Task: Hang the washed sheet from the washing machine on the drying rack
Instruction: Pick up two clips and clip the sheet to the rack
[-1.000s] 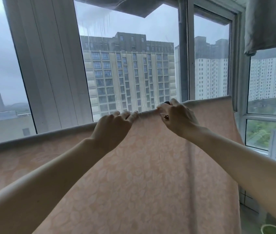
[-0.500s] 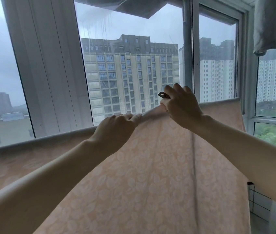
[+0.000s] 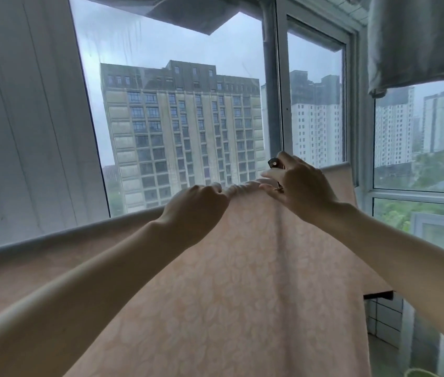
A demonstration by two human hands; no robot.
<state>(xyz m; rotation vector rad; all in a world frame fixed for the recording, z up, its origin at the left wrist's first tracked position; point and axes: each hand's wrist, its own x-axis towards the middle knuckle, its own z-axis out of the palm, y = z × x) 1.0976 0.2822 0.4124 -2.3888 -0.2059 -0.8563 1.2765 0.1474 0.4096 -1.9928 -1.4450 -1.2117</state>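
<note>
Pink cloth fills most of what I see: the sheet (image 3: 242,281), printed with pale leaves, hangs folded over a line that runs from the lower left up to the right. Whatever bar carries it is wrapped under the fold, so I cannot see the rack itself. The sheet's left end runs out of view, and its lower edge is cut off at the bottom, except at the right, where one corner ends above a tiled wall.

Behind it stands the window (image 3: 177,63), with grey tower blocks outside under a dull sky. A grey cloth (image 3: 419,42) hangs at the top right, its upper part cut off.

My left hand (image 3: 193,210) sits on the top fold near the middle. Its fingers (image 3: 210,190) are curled tight and grasp a bunched ridge of the fabric. The fingertips are tucked under, out of sight.

My right hand (image 3: 302,189) is just beside it, on the other side of that ridge. Its fingers (image 3: 272,174) are bent and pinch a dark clip (image 3: 273,162), held just above the fold. Only the clip's top end and a glint lower down show past my knuckles. I cannot tell whether its jaws are on the fabric. My lower fingers touch the bunched edge.
</note>
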